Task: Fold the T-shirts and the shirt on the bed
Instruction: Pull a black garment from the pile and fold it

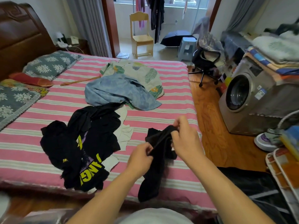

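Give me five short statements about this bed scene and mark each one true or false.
1. Both hands hold the plain black garment. True: the left hand and right hand each have a grip on it.
2. The black T-shirt with yellow lettering lies folded. False: it sits crumpled in a heap.
3. The light blue shirt lies farther up the pink striped bed than the black heap. True.
4. The grey washing machine's round door is on the bed's left. False: it stands on the right.
5. The pale wooden chair has someone seated. False: it is unoccupied.
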A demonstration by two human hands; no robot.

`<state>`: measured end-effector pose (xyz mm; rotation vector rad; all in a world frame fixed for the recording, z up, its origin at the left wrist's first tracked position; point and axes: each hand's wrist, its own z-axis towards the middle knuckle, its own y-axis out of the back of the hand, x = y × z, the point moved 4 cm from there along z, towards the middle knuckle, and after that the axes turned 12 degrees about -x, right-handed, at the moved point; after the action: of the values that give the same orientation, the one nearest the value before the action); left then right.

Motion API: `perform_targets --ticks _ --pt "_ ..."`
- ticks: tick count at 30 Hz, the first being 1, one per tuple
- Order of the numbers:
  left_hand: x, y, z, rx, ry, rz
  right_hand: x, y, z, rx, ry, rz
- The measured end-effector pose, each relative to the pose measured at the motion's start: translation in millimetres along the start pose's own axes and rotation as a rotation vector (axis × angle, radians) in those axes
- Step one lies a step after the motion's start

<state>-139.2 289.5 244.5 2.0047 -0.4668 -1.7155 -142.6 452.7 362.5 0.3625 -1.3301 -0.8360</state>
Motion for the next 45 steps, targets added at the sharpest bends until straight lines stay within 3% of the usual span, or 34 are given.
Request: perform_targets --ticks 3,5,10,13,15,20,23,27,28,31,34,38,41,45 --pt "32 29 13 -0.247 0.099 0.226 24 10 6 -0.144 -0.103 0.166" --pt "53 58 27 -0.309 0.094 0.377 37 19 3 -0.241 -0.139 0.193" --pt "127 124 59 -0.250 0.223 0.522 33 43 -3 -0.582 -0.363 0.259" --pt "170 148 52 -0.189 0.263 0.555 18 50 -16 -0.697 -0.481 0.248" --pt "186 153 41 -0.222 0.263 0.459 6 46 -32 -0.719 -0.553 0.188" --pt "219 147 35 -0.471 0.577 -0.133 -40 28 -85 -0.791 -0.765 0.084" --pt "219 156 27 -0.437 0.428 -0.013 -62 17 -115 -0.818 -0.908 0.083" --pt "223 172 14 -0.270 0.020 0.404 -75 12 -133 -0.916 -0.987 0.120" --pt "238 173 15 -0.256 0.040 0.406 -75 13 -134 -0.927 -0.991 0.132" --pt "272 181 6 -0.285 0.378 0.229 -68 13 -136 -0.945 -0.973 0.138" --pt "273 174 -5 -0.312 0.531 0.092 -60 11 -142 -0.946 -0.930 0.118" --pt "274 138 -15 -0.267 0.806 -0.297 -56 6 -153 -0.930 -0.927 0.056" --pt "279 140 -17 -0.258 0.807 -0.263 -52 -6 -158 -0.869 -0.902 0.020" --pt "294 146 -7 -0.195 0.588 -0.136 -49 -17 -159 -0.813 -0.903 0.064"
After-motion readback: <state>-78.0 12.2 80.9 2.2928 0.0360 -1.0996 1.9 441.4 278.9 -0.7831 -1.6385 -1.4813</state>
